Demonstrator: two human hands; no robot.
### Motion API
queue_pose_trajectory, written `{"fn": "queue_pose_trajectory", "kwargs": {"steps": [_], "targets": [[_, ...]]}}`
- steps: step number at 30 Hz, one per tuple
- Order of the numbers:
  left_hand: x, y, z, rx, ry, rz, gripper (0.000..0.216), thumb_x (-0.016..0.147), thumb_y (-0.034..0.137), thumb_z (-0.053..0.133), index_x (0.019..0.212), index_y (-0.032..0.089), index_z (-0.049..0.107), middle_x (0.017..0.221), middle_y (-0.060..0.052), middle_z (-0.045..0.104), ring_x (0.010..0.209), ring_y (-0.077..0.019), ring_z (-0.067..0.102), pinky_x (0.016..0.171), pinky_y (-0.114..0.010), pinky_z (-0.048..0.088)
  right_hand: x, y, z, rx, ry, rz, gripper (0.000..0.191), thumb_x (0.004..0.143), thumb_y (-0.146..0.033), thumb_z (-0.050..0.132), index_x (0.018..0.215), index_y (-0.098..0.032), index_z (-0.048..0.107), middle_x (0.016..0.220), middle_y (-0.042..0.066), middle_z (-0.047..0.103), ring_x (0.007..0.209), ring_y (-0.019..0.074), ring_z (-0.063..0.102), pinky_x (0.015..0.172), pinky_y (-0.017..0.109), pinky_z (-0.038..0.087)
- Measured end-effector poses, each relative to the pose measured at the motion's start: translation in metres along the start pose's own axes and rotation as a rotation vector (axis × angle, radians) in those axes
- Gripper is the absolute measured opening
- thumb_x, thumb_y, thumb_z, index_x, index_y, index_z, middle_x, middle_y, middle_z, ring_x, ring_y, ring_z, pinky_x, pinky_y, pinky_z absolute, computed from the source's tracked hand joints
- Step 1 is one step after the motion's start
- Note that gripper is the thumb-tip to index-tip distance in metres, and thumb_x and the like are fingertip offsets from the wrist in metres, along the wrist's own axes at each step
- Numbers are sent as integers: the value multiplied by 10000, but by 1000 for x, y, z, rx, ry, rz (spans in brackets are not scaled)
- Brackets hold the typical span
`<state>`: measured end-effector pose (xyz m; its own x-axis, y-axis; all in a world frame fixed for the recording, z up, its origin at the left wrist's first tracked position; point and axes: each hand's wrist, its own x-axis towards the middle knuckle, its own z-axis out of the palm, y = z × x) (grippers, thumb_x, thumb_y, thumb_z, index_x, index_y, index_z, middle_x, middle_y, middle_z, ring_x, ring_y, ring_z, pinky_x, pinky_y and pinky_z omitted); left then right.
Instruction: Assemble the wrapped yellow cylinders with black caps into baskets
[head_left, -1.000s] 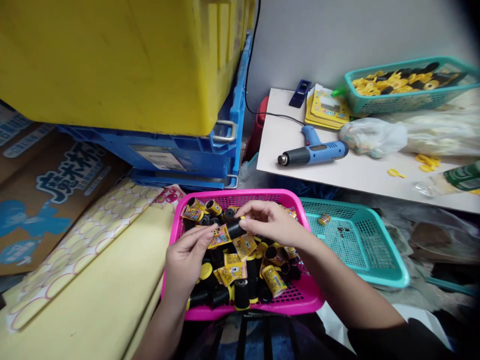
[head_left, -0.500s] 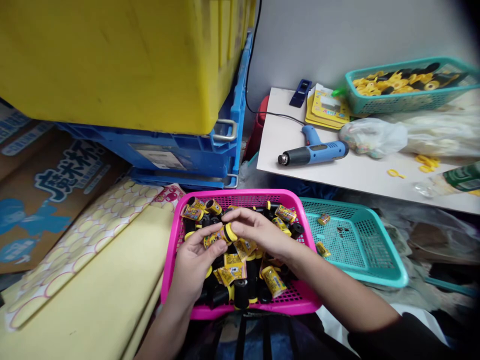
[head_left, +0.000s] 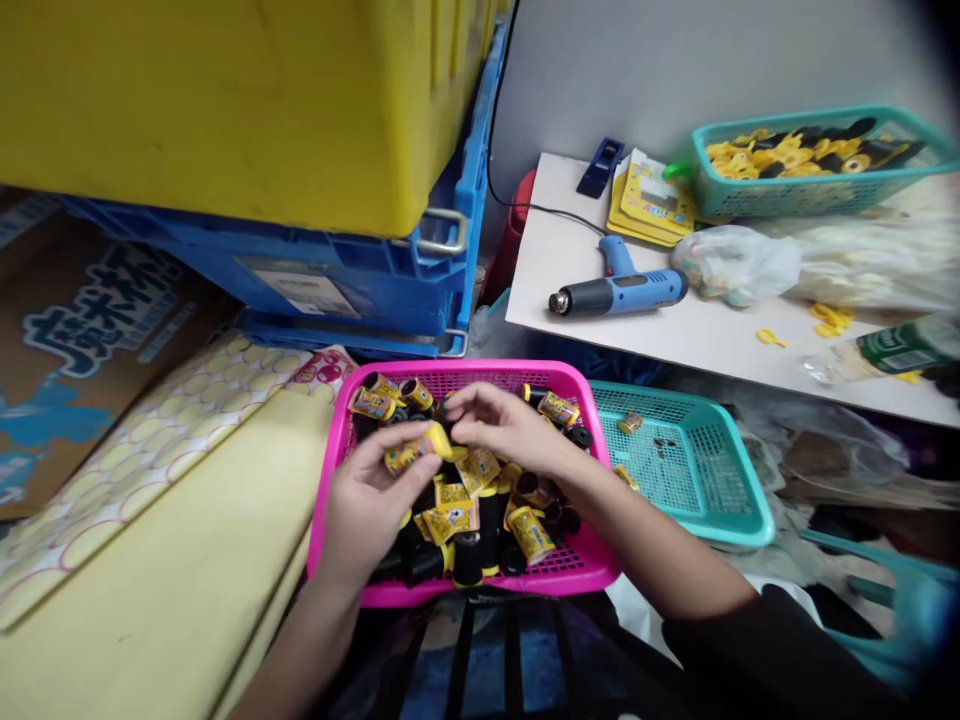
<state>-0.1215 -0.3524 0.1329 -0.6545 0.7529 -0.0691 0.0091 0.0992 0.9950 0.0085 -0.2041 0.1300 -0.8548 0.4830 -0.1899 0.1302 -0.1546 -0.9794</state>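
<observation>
A pink plastic basket (head_left: 577, 575) in front of me holds several small black and yellow rolls, some wrapped in yellow printed labels. My left hand (head_left: 367, 505) and my right hand (head_left: 502, 425) meet above the basket's middle. Both pinch one small yellow-labelled roll (head_left: 416, 447) with a yellow end cap, the left from below, the right at its right end. More labelled rolls (head_left: 531, 532) lie loose beneath my hands.
A teal basket (head_left: 705, 500) with a few small pieces stands right of the pink one. A white table (head_left: 675, 335) carries a blue heat gun (head_left: 619, 292), yellow cards, a plastic bag and another teal basket (head_left: 810, 195). Yellow and blue crates (head_left: 337, 290) are stacked at the back left.
The label has been wound round the black roll, which now shows yellow. Both hands drew together and shifted slightly left. The camera tilted a little.
</observation>
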Motion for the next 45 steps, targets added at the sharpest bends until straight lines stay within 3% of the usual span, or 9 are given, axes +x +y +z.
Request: {"fn": "queue_pose_trajectory", "kwargs": {"steps": [5, 9, 13, 19, 26, 31, 34, 40, 45], "targets": [[23, 1, -26, 612, -7, 273, 293, 782, 370, 739, 1053, 261, 760, 1185, -64, 721, 1173, -283, 610, 1095, -464, 416, -20, -8, -22, -863, 141, 43, 342, 870, -501, 637, 843, -162, 672, 804, 48, 610, 745, 146, 536, 730, 293, 407], [23, -1, -25, 648, 3, 370, 267, 856, 354, 666, 1078, 231, 749, 1210, -74, 706, 1157, -256, 617, 1070, -423, 439, -26, 9, -26, -1035, -48, -125, 190, 780, -256, 773, 937, -180, 699, 989, 73, 600, 962, 191, 534, 841, 308, 433], [8, 9, -13, 569, 105, 473, 154, 874, 282, 646, 960, 230, 764, 1087, -59, 740, 1067, -224, 645, 1054, -399, 446, -31, 11, -26, -1087, 68, -551, 143, 915, -246, 614, 817, -182, 696, 848, 59, 601, 822, 151, 501, 753, 291, 429], [-2, 21, 6, 21, -207, -75, 305, 810, 389, 699, 1054, 207, 718, 942, -67, 754, 867, -206, 707, 765, -311, 570, -49, -3, -20, -1136, 257, -1170, 166, 912, -164, 583, 912, -284, 697, 866, 20, 665, 859, 154, 539, 733, 301, 451], [1, 20, 6, -62, -194, -206, 402, 686, 327, 799, 1040, 171, 690, 630, 21, 679, 607, -134, 642, 630, -243, 533, -46, 7, -14, -913, 214, -832, 135, 920, -255, 570, 918, -261, 704, 880, 41, 678, 867, 165, 587, 779, 322, 479], [-2, 18, 5, -2, -189, -142, 408, 722, 307, 768, 1108, 197, 694, 676, 10, 715, 632, -138, 661, 619, -229, 538, -37, -7, -3, -278, 88, -174, 346, 960, -440, 478, 984, -166, 689, 941, 64, 695, 862, 147, 633, 785, 294, 497], [-1, 16, 3, 51, -226, -111, 402, 747, 317, 744, 1129, 202, 694, 670, 3, 720, 612, -143, 663, 591, -229, 538, -30, -13, 0, -65, -48, 70, 341, 811, -485, 683, 798, -144, 690, 774, 23, 680, 710, 111, 601, 695, 249, 474], [-2, 15, -5, 274, -363, -117, 374, 767, 322, 708, 1129, 229, 716, 735, -25, 750, 619, -175, 691, 585, -272, 568, -22, -14, 1, 533, 259, 271, 453, 541, -403, 897, 682, -141, 555, 706, -23, 617, 626, 61, 531, 585, 185, 398], [-4, 16, 13, 25, -77, 7, 492, 696, 324, 776, 1160, 211, 657, 985, -65, 739, 926, -212, 710, 795, -315, 593, -24, -8, 28, 802, 398, 206, 453, 597, -364, 877, 727, -157, 496, 691, -51, 536, 600, 45, 447, 534, 167, 322]]}}
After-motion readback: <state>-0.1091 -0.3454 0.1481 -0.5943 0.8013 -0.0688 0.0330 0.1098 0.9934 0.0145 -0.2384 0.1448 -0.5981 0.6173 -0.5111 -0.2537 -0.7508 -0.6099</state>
